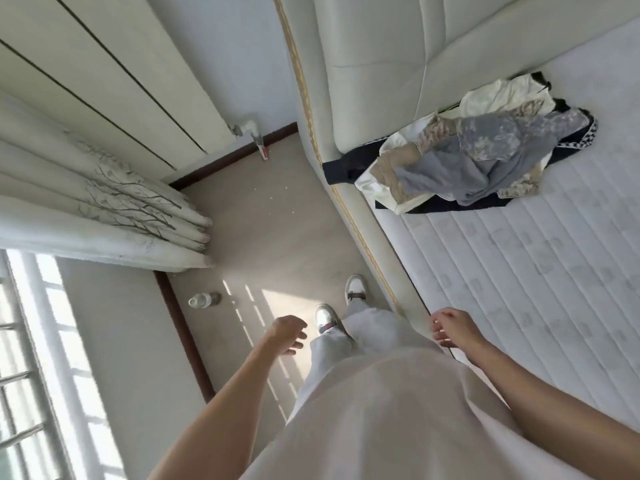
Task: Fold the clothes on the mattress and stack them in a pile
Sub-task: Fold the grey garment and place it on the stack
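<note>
A loose heap of clothes (pixel 474 157) lies on the white quilted mattress (pixel 540 278), up against the padded headboard. Grey, beige, cream and dark navy garments are tangled together in it. I stand on the floor beside the bed, far from the heap. My left hand (pixel 287 336) hangs over the floor with loosely curled fingers, holding nothing. My right hand (pixel 450 327) hovers at the mattress edge, fingers relaxed and empty.
The cream headboard (pixel 381 64) rises behind the heap. A bed frame rail (pixel 367 233) with gold trim separates floor and mattress. A plastic bottle (pixel 204 300) lies on the floor near the wall. Curtains (pixel 104 209), a radiator (pixel 104 81) and a window stand to the left.
</note>
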